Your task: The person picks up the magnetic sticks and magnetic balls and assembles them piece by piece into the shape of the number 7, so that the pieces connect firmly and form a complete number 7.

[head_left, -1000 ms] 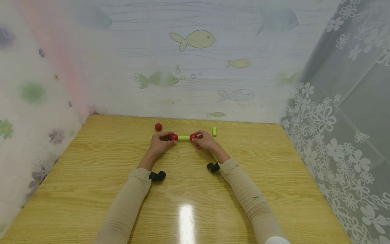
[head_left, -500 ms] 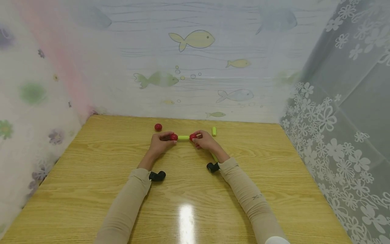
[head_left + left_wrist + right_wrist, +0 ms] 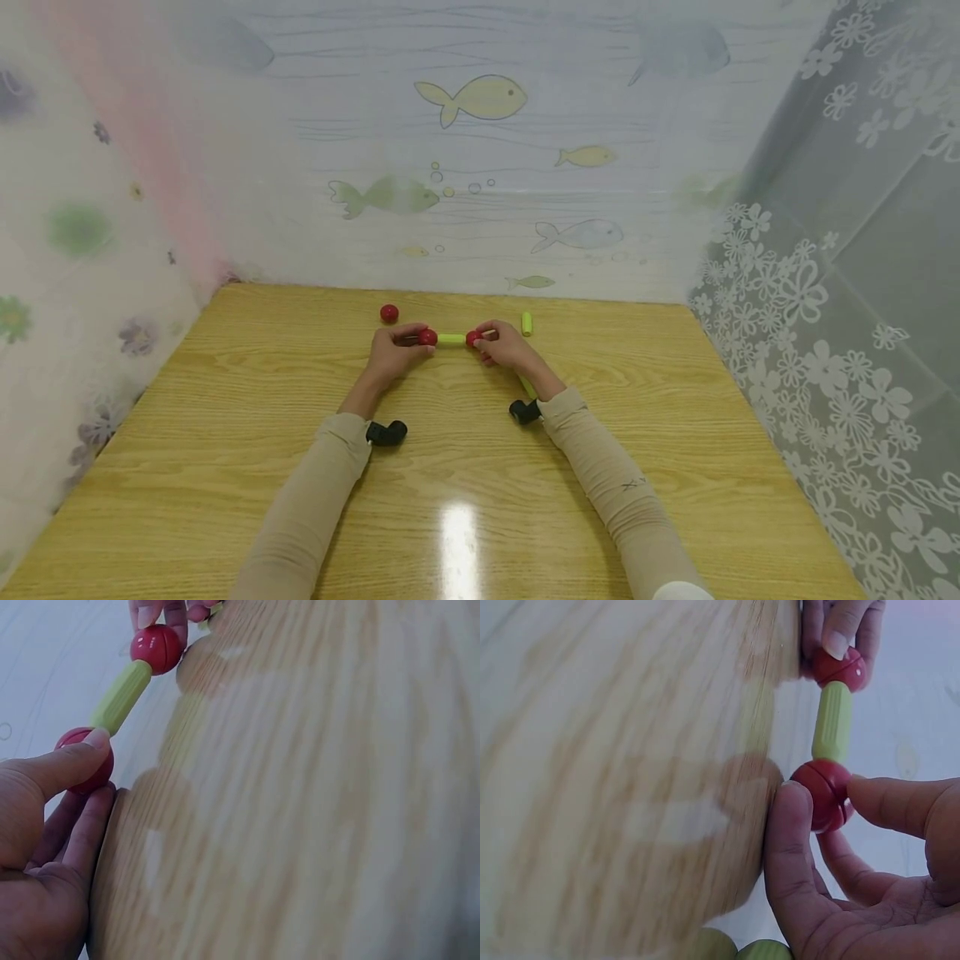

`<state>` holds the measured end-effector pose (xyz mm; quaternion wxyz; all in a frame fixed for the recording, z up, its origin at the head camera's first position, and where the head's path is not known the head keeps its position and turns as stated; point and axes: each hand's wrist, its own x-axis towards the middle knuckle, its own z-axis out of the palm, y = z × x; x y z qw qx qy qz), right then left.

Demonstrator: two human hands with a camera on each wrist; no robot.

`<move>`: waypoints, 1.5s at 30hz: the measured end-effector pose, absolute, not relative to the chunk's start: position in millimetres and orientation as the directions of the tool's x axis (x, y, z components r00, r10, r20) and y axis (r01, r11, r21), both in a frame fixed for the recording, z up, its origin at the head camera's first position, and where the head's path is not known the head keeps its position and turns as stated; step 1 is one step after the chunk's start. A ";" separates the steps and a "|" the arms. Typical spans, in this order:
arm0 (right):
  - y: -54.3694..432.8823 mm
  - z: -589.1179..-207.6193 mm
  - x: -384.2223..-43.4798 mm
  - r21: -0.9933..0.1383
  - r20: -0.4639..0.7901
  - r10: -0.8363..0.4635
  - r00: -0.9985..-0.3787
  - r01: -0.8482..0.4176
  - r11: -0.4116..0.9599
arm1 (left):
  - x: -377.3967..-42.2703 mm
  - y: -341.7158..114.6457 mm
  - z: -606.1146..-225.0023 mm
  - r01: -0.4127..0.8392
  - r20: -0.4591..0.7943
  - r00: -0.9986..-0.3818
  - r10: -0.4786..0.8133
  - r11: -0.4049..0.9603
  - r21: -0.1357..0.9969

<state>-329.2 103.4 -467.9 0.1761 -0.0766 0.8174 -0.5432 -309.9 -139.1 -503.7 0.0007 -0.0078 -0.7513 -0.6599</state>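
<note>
A ribbed yellow-green rod (image 3: 452, 339) joins two glossy red balls in a straight line, low over the wooden table. My left hand (image 3: 393, 352) pinches the left red ball (image 3: 427, 337) between thumb and fingers. At the other end, my right hand (image 3: 506, 343) grips the right red ball (image 3: 474, 339) with its fingertips. Seen from the right wrist, this ball (image 3: 823, 793) has a groove round it and the rod (image 3: 832, 721) meets its side. The left wrist view shows my thumb lying across the near ball (image 3: 88, 759).
A loose red ball (image 3: 389, 313) lies behind my left hand. One short yellow-green rod (image 3: 527, 324) rests beyond my right hand, and another (image 3: 528, 387) is partly hidden under the right wrist. Patterned sheets (image 3: 480, 167) close off the table's back and sides.
</note>
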 end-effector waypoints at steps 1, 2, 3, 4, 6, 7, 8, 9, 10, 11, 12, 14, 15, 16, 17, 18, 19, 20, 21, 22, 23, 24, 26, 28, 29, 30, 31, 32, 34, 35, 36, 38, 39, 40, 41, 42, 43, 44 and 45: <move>103.7 -467.5 -328.9 -0.915 -0.205 -0.318 -0.926 0.066 0.397 | -309.6 -139.0 -503.5 0.011 0.009 -1.000 0.010 0.128 0.992; 103.9 -466.8 -328.4 -0.916 -0.205 -0.320 -0.925 0.066 0.396 | -309.4 -138.9 -503.1 0.011 0.010 -1.000 0.011 0.128 0.992; 104.5 -466.2 -328.0 -0.916 -0.203 -0.323 -0.924 0.063 0.395 | -309.2 -138.8 -502.8 0.015 0.013 -1.000 0.013 0.134 0.991; 104.9 -465.2 -327.4 -0.917 -0.202 -0.325 -0.924 0.062 0.395 | -308.9 -138.8 -502.3 0.016 0.015 -1.000 0.013 0.134 0.991; 106.1 -462.9 -326.2 -0.914 -0.196 -0.330 -0.924 0.050 0.403 | -308.3 -138.7 -501.4 0.020 0.018 -1.000 0.013 0.137 0.990; 106.9 -462.2 -326.0 -0.910 -0.190 -0.330 -0.925 0.039 0.413 | -308.1 -138.7 -501.1 0.022 0.020 -1.000 0.015 0.139 0.990; 107.6 -460.9 -325.2 -0.906 -0.184 -0.332 -0.925 0.028 0.423 | -307.9 -138.6 -500.7 0.026 0.024 -1.000 0.016 0.140 0.990; 108.6 -459.6 -324.6 -0.900 -0.177 -0.334 -0.926 0.016 0.435 | -307.6 -138.6 -500.4 0.028 0.026 -1.000 0.016 0.144 0.989; 109.5 -458.5 -324.5 -0.892 -0.167 -0.332 -0.929 -0.002 0.453 | -307.5 -138.5 -500.1 0.027 0.025 -1.000 0.013 0.143 0.989; 110.8 -457.8 -324.8 -0.879 -0.152 -0.328 -0.932 -0.024 0.475 | -307.5 -138.2 -499.9 0.029 0.027 -1.000 0.013 0.146 0.989; 112.1 -457.2 -325.3 -0.867 -0.136 -0.323 -0.936 -0.046 0.496 | -307.6 -138.0 -499.9 0.029 0.027 -1.000 0.013 0.145 0.989; 114.8 -454.4 -325.6 -0.843 -0.112 -0.312 -0.943 -0.076 0.532 | -307.6 -137.5 -499.7 0.028 0.027 -1.000 0.009 0.143 0.989; 116.5 -453.4 -326.0 -0.831 -0.095 -0.307 -0.947 -0.095 0.549 | -307.5 -137.4 -499.7 0.026 0.026 -1.000 0.006 0.145 0.989; 118.0 -451.8 -325.9 -0.815 -0.078 -0.303 -0.950 -0.114 0.568 | -307.8 -137.2 -500.1 0.024 0.024 -1.000 0.004 0.143 0.989; 119.3 -449.7 -325.3 -0.804 -0.064 -0.300 -0.952 -0.129 0.581 | -308.0 -137.0 -500.6 0.022 0.022 -1.000 0.002 0.141 0.990; 120.7 -447.7 -324.9 -0.792 -0.050 -0.298 -0.953 -0.144 0.593 | -308.2 -137.1 -500.8 0.021 0.021 -1.000 0.000 0.141 0.990; 122.4 -445.5 -324.4 -0.780 -0.035 -0.299 -0.953 -0.161 0.604 | -308.3 -137.1 -500.8 0.021 0.022 -1.000 -0.003 0.142 0.990; 124.3 -443.5 -323.9 -0.772 -0.021 -0.302 -0.953 -0.176 0.611 | -308.4 -136.9 -501.0 0.020 0.021 -1.000 -0.006 0.140 0.990; 126.2 -441.4 -323.5 -0.762 -0.006 -0.306 -0.952 -0.194 0.618 | -308.5 -137.1 -500.9 0.021 0.022 -1.000 -0.005 0.143 0.989; 128.3 -439.2 -323.6 -0.756 0.006 -0.312 -0.950 -0.209 0.621 | -308.5 -136.9 -500.8 0.022 0.023 -1.000 -0.006 0.142 0.990; 130.7 -437.6 -324.2 -0.754 0.017 -0.321 -0.947 -0.223 0.617 | -308.3 -137.0 -500.3 0.023 0.024 -1.000 -0.006 0.142 0.990; 133.2 -436.3 -325.1 -0.753 0.027 -0.332 -0.943 -0.238 0.614 | -308.0 -137.1 -499.7 0.025 0.026 -1.000 -0.005 0.142 0.990; 138.5 -433.6 -326.0 -0.760 0.039 -0.363 -0.931 -0.263 0.594 | -307.7 -137.3 -499.1 0.029 0.030 -1.000 -0.002 0.146 0.989; 143.9 -431.9 -327.1 -0.765 0.051 -0.393 -0.918 -0.289 0.575 | -307.7 -137.6 -498.8 0.034 0.034 -0.999 0.002 0.151 0.988; 146.4 -431.4 -327.4 -0.765 0.055 -0.406 -0.912 -0.300 0.570 | -307.9 -137.8 -498.8 0.035 0.035 -0.999 0.003 0.151 0.988; 148.8 -431.3 -327.8 -0.761 0.059 -0.415 -0.908 -0.310 0.570 | -308.1 -138.0 -498.9 0.036 0.036 -0.999 0.004 0.153 0.988; 151.4 -431.2 -328.1 -0.758 0.062 -0.426 -0.903 -0.321 0.568 | -308.4 -137.9 -499.2 0.037 0.037 -0.999 0.005 0.154 0.987; 153.8 -431.6 -328.6 -0.753 0.067 -0.434 -0.899 -0.330 0.569 | -308.6 -137.8 -499.4 0.037 0.037 -0.999 0.004 0.151 0.988; 158.0 -432.4 -329.1 -0.737 0.071 -0.445 -0.893 -0.347 0.580 | -309.1 -137.6 -499.9 0.043 0.044 -0.999 0.003 0.157 0.987; 159.9 -432.9 -329.2 -0.730 0.069 -0.449 -0.891 -0.352 0.586 | -309.3 -137.4 -500.2 0.046 0.047 -0.999 0.001 0.160 0.986; 161.7 -433.4 -329.1 -0.724 0.064 -0.451 -0.890 -0.353 0.593 | -309.5 -137.3 -500.5 0.049 0.050 -0.999 -0.003 0.163 0.985; 165.1 -434.6 -328.9 -0.714 0.048 -0.452 -0.891 -0.347 0.609 | -309.7 -136.8 -501.1 0.054 0.057 -0.998 -0.014 0.167 0.985; 166.6 -435.1 -328.6 -0.707 0.033 -0.449 -0.893 -0.338 0.622 | -309.8 -136.7 -501.3 0.054 0.058 -0.998 -0.018 0.170 0.984; 168.0 -435.2 -328.0 -0.702 0.016 -0.445 -0.895 -0.327 0.633 | -309.8 -136.6 -501.5 0.054 0.058 -0.998 -0.022 0.174 0.983; 169.3 -435.1 -327.3 -0.695 -0.001 -0.442 -0.897 -0.318 0.645 | -309.8 -136.5 -501.5 0.054 0.059 -0.998 -0.023 0.176 0.983; 170.3 -434.8 -326.6 -0.687 -0.018 -0.440 -0.898 -0.308 0.658 | -309.4 -136.3 -501.2 0.052 0.057 -0.998 -0.025 0.173 0.984; 171.2 -434.4 -325.7 -0.676 -0.037 -0.437 -0.898 -0.300 0.673 | -309.1 -136.2 -500.7 0.052 0.057 -0.998 -0.025 0.174 0.983; 172.2 -433.7 -324.7 -0.664 -0.058 -0.434 -0.899 -0.290 0.689 | -308.7 -136.2 -500.1 0.050 0.055 -0.998 -0.022 0.176 0.983; 173.0 -433.3 -324.3 -0.652 -0.079 -0.435 -0.897 -0.284 0.703 | -308.3 -136.0 -499.6 0.051 0.056 -0.998 -0.021 0.177 0.983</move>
